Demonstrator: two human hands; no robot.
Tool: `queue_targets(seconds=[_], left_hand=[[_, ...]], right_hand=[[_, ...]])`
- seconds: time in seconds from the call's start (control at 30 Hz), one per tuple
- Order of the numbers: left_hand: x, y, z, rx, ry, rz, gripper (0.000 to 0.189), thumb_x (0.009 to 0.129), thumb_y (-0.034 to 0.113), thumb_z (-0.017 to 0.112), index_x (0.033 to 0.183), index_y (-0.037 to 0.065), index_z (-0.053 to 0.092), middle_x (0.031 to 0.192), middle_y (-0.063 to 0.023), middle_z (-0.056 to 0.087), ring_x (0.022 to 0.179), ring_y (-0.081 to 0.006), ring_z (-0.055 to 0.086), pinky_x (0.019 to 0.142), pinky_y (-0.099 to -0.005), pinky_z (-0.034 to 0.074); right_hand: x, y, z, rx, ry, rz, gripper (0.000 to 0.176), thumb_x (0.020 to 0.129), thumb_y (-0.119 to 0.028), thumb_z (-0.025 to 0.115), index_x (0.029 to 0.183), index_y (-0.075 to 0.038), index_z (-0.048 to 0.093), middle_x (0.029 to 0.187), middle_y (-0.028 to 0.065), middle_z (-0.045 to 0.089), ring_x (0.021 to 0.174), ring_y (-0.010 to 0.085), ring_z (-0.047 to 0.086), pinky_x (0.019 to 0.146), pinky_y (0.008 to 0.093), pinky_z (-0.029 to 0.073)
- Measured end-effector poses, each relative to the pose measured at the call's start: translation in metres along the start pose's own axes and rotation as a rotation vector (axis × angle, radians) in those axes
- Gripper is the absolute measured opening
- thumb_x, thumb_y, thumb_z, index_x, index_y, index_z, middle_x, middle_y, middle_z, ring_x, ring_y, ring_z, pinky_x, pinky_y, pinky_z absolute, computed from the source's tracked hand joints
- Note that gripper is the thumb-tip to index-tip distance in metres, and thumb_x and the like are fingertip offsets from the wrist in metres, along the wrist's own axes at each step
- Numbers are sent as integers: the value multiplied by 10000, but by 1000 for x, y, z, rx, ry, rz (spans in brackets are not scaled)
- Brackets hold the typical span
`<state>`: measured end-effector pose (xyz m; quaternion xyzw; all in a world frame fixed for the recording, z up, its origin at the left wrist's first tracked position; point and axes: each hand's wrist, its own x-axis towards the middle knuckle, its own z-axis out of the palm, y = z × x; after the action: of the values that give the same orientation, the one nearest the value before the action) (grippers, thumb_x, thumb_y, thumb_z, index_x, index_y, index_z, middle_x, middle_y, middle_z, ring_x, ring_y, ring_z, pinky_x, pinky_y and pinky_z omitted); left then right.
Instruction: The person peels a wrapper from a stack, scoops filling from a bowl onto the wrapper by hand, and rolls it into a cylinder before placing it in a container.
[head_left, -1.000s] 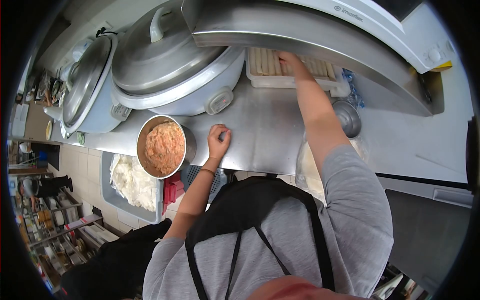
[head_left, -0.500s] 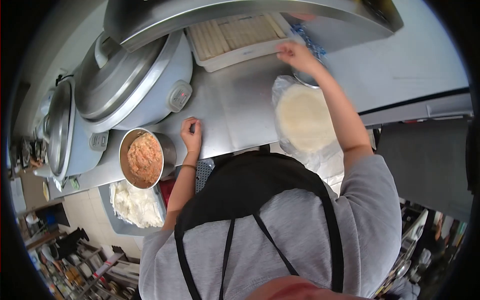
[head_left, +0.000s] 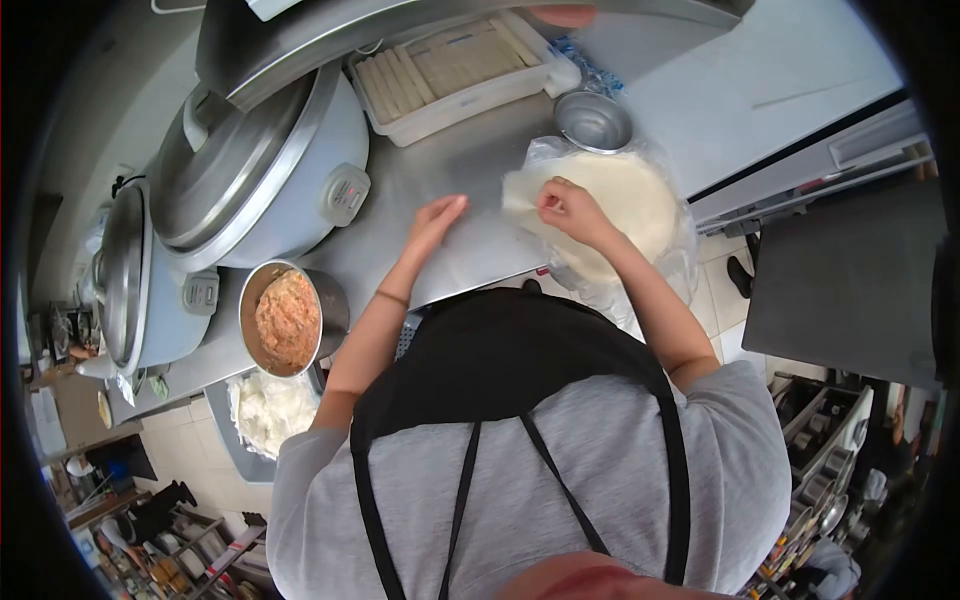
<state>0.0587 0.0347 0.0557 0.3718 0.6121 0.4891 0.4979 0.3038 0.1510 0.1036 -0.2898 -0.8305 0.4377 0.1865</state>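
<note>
A stack of thin, round, pale spring roll wrappers (head_left: 635, 205) lies on clear plastic at the right of the steel counter. My right hand (head_left: 572, 212) pinches the left edge of the top spring roll wrapper (head_left: 520, 190), which is lifted and folded up from the stack. My left hand (head_left: 438, 218) hovers over the bare steel with its fingers stretched out and nothing in them. Just behind the stack sits a small metal bowl (head_left: 594, 122). A white plastic tray (head_left: 470, 108) holding rows of pale rolls stands at the back.
Two large rice cookers (head_left: 290, 195) with steel lids occupy the left. A deep metal pot (head_left: 335, 310) holds orange minced filling (head_left: 287, 318). Below it, a grey bin (head_left: 232, 440) contains white, crumpled material. A metal shelf edge (head_left: 400, 40) overhangs the back of the counter.
My right hand has come back from beside the tray and bowl to the wrappers and lifted an edge. My left hand has moved forward and right, its curled fingers now straightened.
</note>
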Motion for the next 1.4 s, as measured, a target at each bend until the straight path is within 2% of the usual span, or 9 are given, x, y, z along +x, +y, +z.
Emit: queue_targets(seconds=[0.17,0.23,0.37,0.5,0.57,0.8,0.93,1.03,1.4], left_hand=[[39,-6,24,-172,-158,-249,459,823,163,604,1222,-33,493,1045,-101,625,924,-127,577,770,-247,463],[30,10,32,54,-222,-84,426,790,49,564,1208,-19,516,995,-84,645,851,-111,592,740,-231,470],[-5,62,32,319,-235,266,411,772,3,527,1181,28,553,983,-9,654,811,-82,578,737,-216,452],[-24,75,-4,140,-22,394,413,777,50,581,1188,59,551,973,17,645,756,-73,536,735,-215,439],[-29,89,-20,515,265,615,451,750,94,658,1188,86,552,924,29,628,679,-75,483,703,-206,425],[-40,114,-39,530,182,182,278,720,78,699,987,28,639,919,-33,590,798,-118,500,757,-234,413],[-45,116,-57,310,215,626,153,770,61,657,910,0,652,893,-20,641,774,-87,584,703,-209,458],[-48,121,-65,163,290,289,160,806,72,635,943,-9,649,864,-23,649,757,-80,575,699,-210,459],[-73,100,-70,400,317,483,225,822,31,576,1033,9,650,992,-58,666,947,-112,588,813,-227,449]], right_hand=[[19,-2,26,-53,-306,-231,140,697,-96,650,803,-44,575,918,120,562,950,279,538,843,352,424],[32,17,19,-195,75,-319,178,688,-97,667,849,-57,602,1046,132,567,1054,305,501,904,360,402],[52,49,-7,-268,118,-198,212,689,-116,695,880,-61,621,1156,146,543,1126,320,465,946,361,383],[69,18,-32,226,-230,-111,180,765,-175,699,788,-42,581,997,72,605,884,129,535,763,248,403],[78,-10,-34,402,-266,61,180,814,-171,659,759,-34,556,794,-18,587,718,35,482,655,189,370],[97,-101,-35,336,-303,-226,120,840,-134,627,857,-20,597,723,-46,557,693,22,493,637,190,400],[103,-113,-47,341,-245,-252,107,836,-71,617,928,-20,602,808,-30,594,731,33,524,672,178,417],[119,-96,-36,355,-213,-225,125,818,-104,645,902,-18,613,759,-27,600,727,34,545,660,187,430],[92,-82,-9,219,-25,-334,59,767,-40,636,822,-26,623,829,11,646,797,98,589,754,248,451]])
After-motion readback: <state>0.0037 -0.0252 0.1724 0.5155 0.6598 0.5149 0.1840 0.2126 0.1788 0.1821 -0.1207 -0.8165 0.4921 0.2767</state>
